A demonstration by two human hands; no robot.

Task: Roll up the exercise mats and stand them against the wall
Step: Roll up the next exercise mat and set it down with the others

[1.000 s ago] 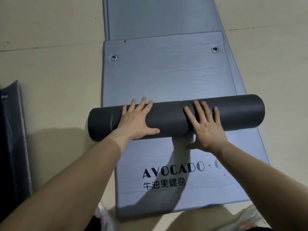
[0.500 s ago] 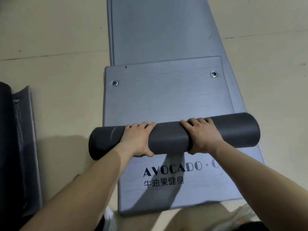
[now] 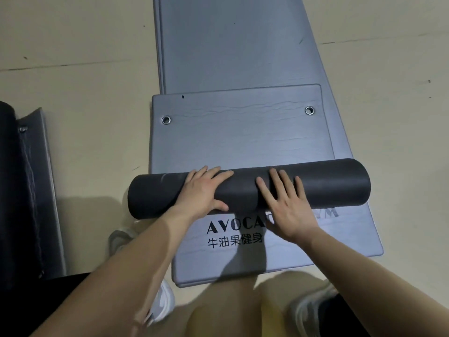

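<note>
At the far left, well away from either hand, a dark mat (image 3: 12, 190) lies along the frame edge with a grey flap (image 3: 42, 190) beside it; a small metal ring (image 3: 23, 128) sits near the flap's far end; beige floor (image 3: 85, 117) separates all this from the hands. A pale shoe (image 3: 119, 237) shows on the floor just outside the left forearm; a white shoe (image 3: 164, 302) shows below that forearm, nearer the person.

The rolled mat (image 3: 340, 184), dark and tube-shaped, lies crosswise on a flat grey mat (image 3: 243, 142); its left end overhangs that mat's edge, out past the left little finger. The left hand (image 3: 201, 193) rests on the roll; its fingers (image 3: 213, 173) lie close together over the crest, only gently bent to the curve, and the thumb stretches along the near side toward the other hand; it presses rather than grips. Beyond these fingertips the grey mat lies flat, a left eyelet (image 3: 166, 119) and a right eyelet (image 3: 309, 110) near its far corners; past that edge a longer grey mat (image 3: 230, 45) runs on.

The right hand (image 3: 284, 207) sits just beside the left; its fingers (image 3: 277, 183) are straight and spread on the roll's top, holding nothing; the palm hangs off the near side over black lettering (image 3: 233, 227) printed on the grey surface. The roll's right end lies well past the right little finger.
</note>
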